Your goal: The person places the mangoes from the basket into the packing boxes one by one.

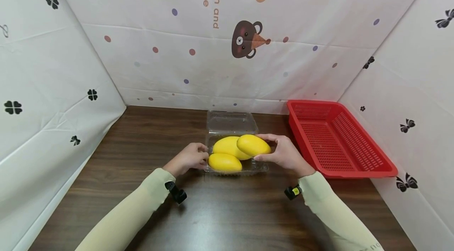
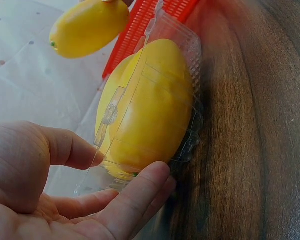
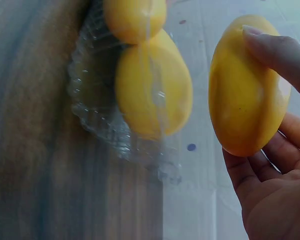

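Observation:
A clear plastic clamshell box stands on the table with its lid folded open toward the back wall. Inside lie two yellow mangoes, one in front and one behind. My left hand pinches the box's left edge, thumb on one side of the thin wall and fingers on the other. Above the box's right part, my right hand grips a third mango between thumb and fingers. In the right wrist view this held mango is apart from the box.
To the right, a red perforated plastic basket sits close to my right hand. Dark wooden tabletop spreads around the box. A white printed sheet forms walls behind and on both sides.

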